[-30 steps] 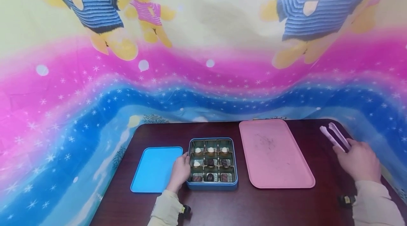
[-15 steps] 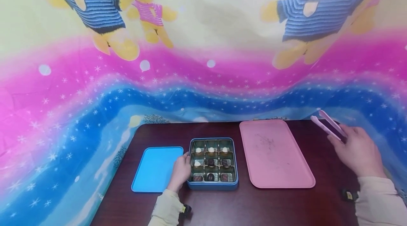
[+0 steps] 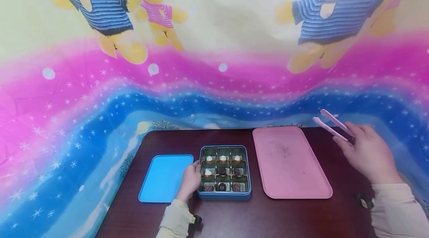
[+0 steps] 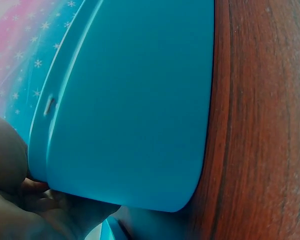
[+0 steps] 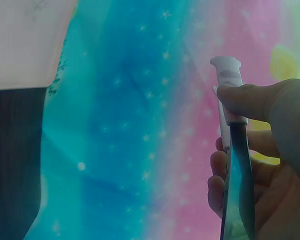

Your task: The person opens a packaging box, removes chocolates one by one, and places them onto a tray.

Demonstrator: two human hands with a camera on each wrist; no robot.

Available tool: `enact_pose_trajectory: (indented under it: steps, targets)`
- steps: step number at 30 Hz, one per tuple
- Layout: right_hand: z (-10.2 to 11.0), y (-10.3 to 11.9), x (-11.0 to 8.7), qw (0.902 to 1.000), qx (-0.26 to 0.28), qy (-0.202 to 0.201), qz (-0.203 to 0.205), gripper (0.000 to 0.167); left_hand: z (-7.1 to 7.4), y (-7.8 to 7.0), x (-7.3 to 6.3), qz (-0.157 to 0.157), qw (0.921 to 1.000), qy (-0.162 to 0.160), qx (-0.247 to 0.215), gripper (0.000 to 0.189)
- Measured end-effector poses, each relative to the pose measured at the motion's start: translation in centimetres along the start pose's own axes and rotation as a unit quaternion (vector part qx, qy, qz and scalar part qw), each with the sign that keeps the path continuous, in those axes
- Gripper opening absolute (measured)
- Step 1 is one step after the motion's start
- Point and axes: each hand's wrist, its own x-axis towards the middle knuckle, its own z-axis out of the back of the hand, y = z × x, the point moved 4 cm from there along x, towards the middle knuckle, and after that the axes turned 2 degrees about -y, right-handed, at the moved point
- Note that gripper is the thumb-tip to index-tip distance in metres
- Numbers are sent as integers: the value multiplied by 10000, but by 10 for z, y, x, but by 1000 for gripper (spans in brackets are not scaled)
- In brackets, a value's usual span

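A blue tin [image 3: 223, 196] with a gold divided insert holds several white and dark chocolates [image 3: 222, 171], one in each compartment. My left hand [image 3: 191, 179] grips the tin's left side. Up close in the left wrist view, thumb and fingers [image 4: 52, 215] close in at the rim and corner of the tin [image 4: 135, 110]. Raised over the table's right side, my right hand [image 3: 370, 152] holds pink tongs [image 3: 330, 130], whose two arms stand apart and point up and left. The right wrist view shows the thumb pressed on one tong arm [image 5: 230, 72], fingers curled round the other side.
A bright blue lid [image 3: 164, 178] lies left of the tin. To its right is a pink tray [image 3: 291, 163] with dark scratches. The dark wooden table [image 3: 275, 219] ends against a printed bear cloth [image 3: 207, 51] behind.
My right hand has lifted the tongs off the right side of the table and moved them up and left. The left hand stays at the tin.
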Motion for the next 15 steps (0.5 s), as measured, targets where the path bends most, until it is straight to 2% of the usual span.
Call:
enact_pose_trajectory:
  steps: [8, 15]
  targets:
    - [0, 28, 9, 9993, 160, -172, 283, 64, 0, 0, 1, 10, 9999, 61, -113, 43]
    - [-4, 48, 16, 9972, 234, -331, 636, 60, 0, 2, 2, -5, 9998, 63, -170, 43]
